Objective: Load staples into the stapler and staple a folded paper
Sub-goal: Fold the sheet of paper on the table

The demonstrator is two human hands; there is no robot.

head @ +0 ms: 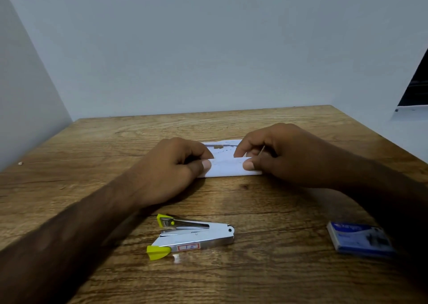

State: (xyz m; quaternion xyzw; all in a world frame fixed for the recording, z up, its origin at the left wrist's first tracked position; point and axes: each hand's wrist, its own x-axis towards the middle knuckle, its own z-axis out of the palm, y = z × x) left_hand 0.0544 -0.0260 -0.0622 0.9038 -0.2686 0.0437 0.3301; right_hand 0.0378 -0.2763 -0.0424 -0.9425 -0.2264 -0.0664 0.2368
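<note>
A white paper (228,168) lies on the wooden table (278,211), its near part folded over toward the far side. My left hand (176,164) pinches the fold's left end and my right hand (282,157) pinches its right end, thumbs on top. A silver stapler (194,235) with yellow tips lies on its side nearer to me, jaws spread, untouched. The blue staple box (361,239) rests at the near right, partly under my right forearm's shadow.
A small white scrap (177,258) lies just in front of the stapler. Pale walls close off the table's far and left sides. A tiny light speck (20,163) sits near the left edge.
</note>
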